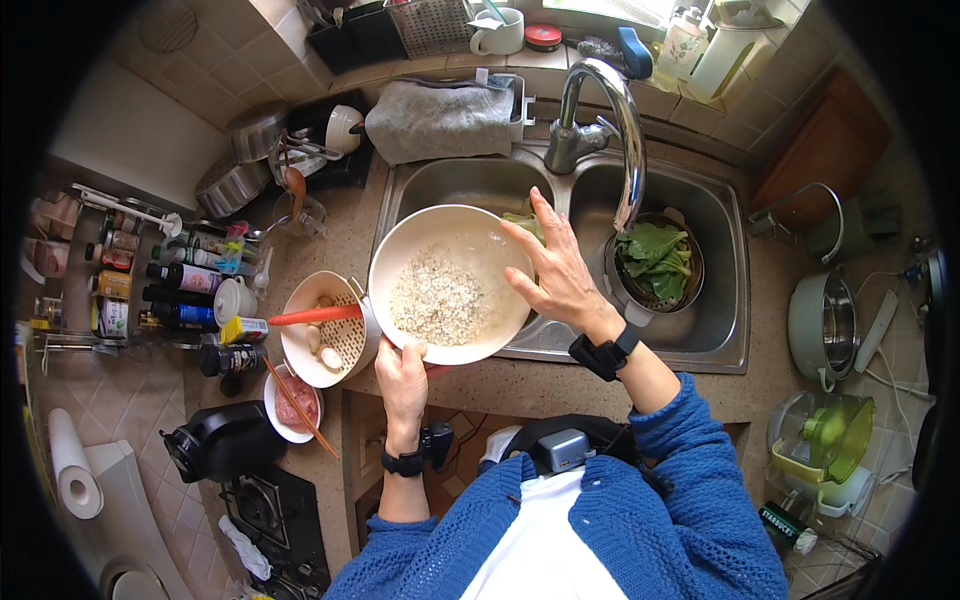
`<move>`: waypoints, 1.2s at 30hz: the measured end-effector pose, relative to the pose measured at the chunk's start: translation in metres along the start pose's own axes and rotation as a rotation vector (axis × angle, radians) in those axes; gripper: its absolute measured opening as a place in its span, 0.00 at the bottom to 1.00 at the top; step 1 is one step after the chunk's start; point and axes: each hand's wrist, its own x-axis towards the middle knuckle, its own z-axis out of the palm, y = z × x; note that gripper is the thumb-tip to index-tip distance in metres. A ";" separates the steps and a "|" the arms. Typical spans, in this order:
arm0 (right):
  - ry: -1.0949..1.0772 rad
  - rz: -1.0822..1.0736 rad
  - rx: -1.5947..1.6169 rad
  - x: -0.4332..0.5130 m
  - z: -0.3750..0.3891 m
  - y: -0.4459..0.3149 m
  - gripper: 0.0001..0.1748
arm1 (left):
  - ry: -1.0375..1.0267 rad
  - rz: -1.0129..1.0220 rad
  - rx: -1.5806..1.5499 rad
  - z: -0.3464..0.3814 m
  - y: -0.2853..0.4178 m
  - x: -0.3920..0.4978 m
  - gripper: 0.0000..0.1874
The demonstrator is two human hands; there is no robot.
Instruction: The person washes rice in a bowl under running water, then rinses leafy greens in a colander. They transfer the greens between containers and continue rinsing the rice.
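A cream-coloured bowl [495,300] with wet grains, apparently rice, in its bottom is tilted over the front edge of the sink's left basin. My left hand [401,382] grips its near rim, thumb on top. At the bowl's right side is my right hand [551,270], fingers spread; whether its fingertips touch the rim I cannot tell. Beside the bowl on the left stands a cream strainer basket [346,346] holding a carrot [315,314] and pale pieces that look like garlic or ginger. Green leaves [656,259] lie in a metal colander in the right basin.
A chrome faucet [600,112] arches over the double sink [724,330]. At lower left, a white bowl of minced meat [294,401] has chopsticks [319,431] across it, near a black kettle [225,442]. Bottles and jars [184,277] crowd the left counter. A grey pot [814,322] stands right.
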 end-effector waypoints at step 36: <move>-0.486 0.082 -0.106 0.013 0.038 -0.041 0.46 | 0.052 0.012 0.069 0.009 0.007 -0.003 0.21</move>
